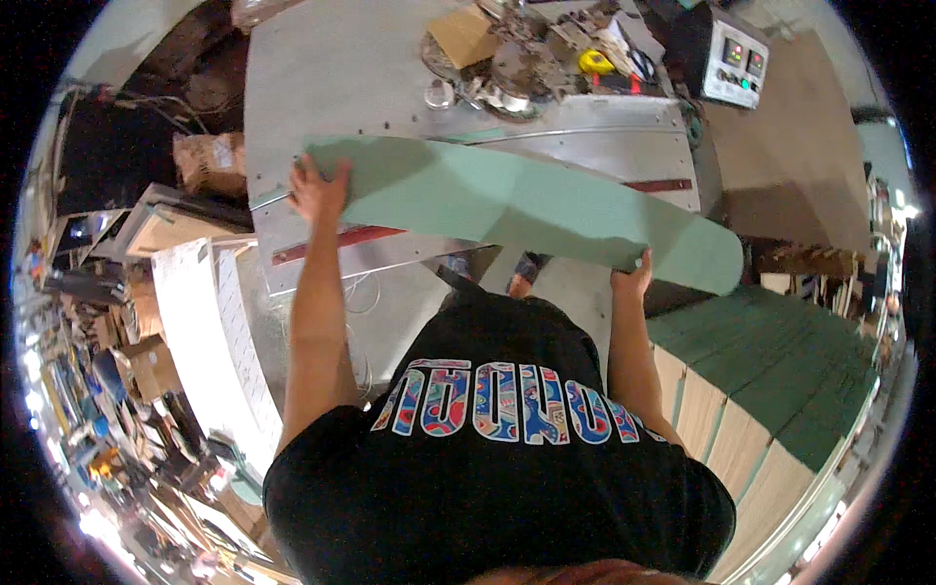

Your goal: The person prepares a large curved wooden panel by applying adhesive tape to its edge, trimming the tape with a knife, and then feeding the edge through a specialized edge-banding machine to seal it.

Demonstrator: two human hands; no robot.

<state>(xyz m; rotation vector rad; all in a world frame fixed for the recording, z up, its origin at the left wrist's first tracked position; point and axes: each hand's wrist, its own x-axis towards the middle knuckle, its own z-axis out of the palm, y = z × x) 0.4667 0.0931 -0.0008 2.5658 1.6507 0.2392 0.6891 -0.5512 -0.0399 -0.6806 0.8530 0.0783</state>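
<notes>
A long pale-green board [507,195] with a rounded right end lies slantwise over the grey metal worktable [322,88]. Its right end juts past the table's edge. My left hand [318,191] rests at the board's left end, fingers spread, with the fingertips near its far corner. Along the near edge, toward the right, my right hand [634,277] grips the board. The thumb shows at the edge, while the other fingers are mostly hidden underneath.
Tools and scraps, including a yellow tape measure [595,62], crowd the table's far side. A control box [733,64] stands far right. Stacked dark-green-topped boards [770,361] rise at my right. A white panel [210,331] and a cardboard box [211,164] are on the left.
</notes>
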